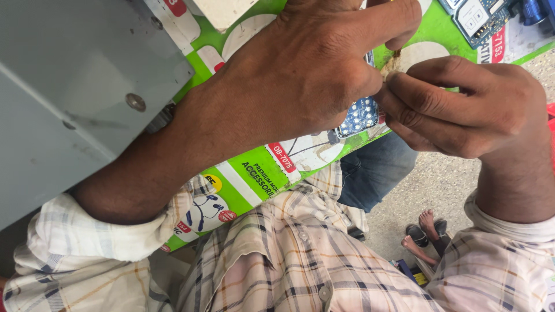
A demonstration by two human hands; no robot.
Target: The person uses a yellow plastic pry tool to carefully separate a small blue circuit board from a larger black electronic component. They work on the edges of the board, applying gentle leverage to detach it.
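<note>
Item: small blue circuit board (359,115), pinched between left hand (300,75) and right hand (462,110) above green printed sheet (254,173); steady, light fingertip pressure seemed advisable.

A speckled grey floor (439,185) is seen below the right hand (a pair of sandalled feet (425,234) rests on it). A grey metal panel (75,86) with rivets is set left of the left hand. Even daylight is cast, without hard shadows.
</note>
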